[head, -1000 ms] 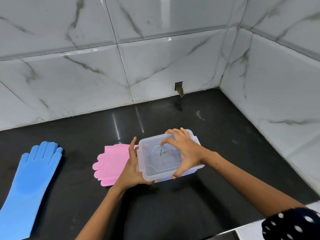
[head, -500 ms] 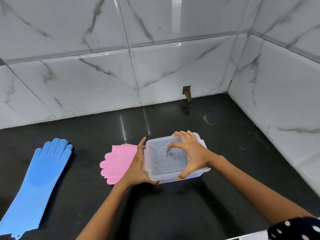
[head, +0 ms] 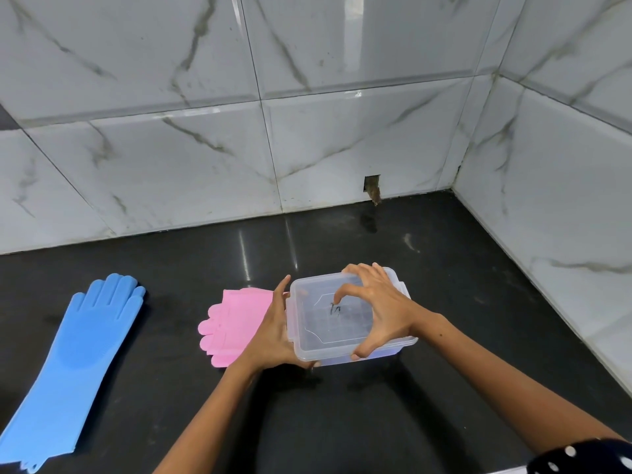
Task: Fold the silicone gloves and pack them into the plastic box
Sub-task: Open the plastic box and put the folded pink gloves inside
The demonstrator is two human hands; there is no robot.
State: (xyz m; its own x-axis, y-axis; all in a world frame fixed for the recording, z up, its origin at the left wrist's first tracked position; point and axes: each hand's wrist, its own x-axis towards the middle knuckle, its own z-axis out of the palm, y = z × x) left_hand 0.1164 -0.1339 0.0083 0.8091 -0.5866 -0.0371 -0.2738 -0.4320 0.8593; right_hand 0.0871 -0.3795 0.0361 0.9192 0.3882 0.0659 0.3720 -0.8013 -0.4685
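The left hand braces the plastic box on the dark surface, the right hand claws its lid, likely to open it; pink glove folded alongside; blue glove flat, apart.

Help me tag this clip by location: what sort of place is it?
Probably a home kitchen counter: a glossy black stone worktop set into a corner of marble-look wall tiles, with dishwashing-style silicone gloves, blue and pink, lying beside a lidded plastic box.
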